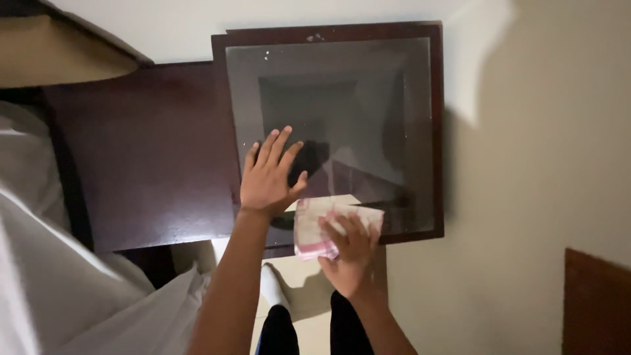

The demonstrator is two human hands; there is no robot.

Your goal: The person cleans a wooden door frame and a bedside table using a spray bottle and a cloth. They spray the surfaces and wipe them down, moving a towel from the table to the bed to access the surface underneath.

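Observation:
My left hand [268, 176] lies flat with fingers spread on the glass top of a small dark wooden table [328, 31]. At the table's near edge my right hand [350, 248] presses a white and pink cloth [310, 231] against the glass [348, 105]. The cloth is folded and partly covered by my fingers. The glass shows dim reflections and a few specks near its far edge.
A dark wooden board [144, 151] adjoins the table on the left, with white bedding [39, 263] beside it. A pale wall [526, 197] runs along the right. My legs in dark trousers [348, 329] stand on a light floor below.

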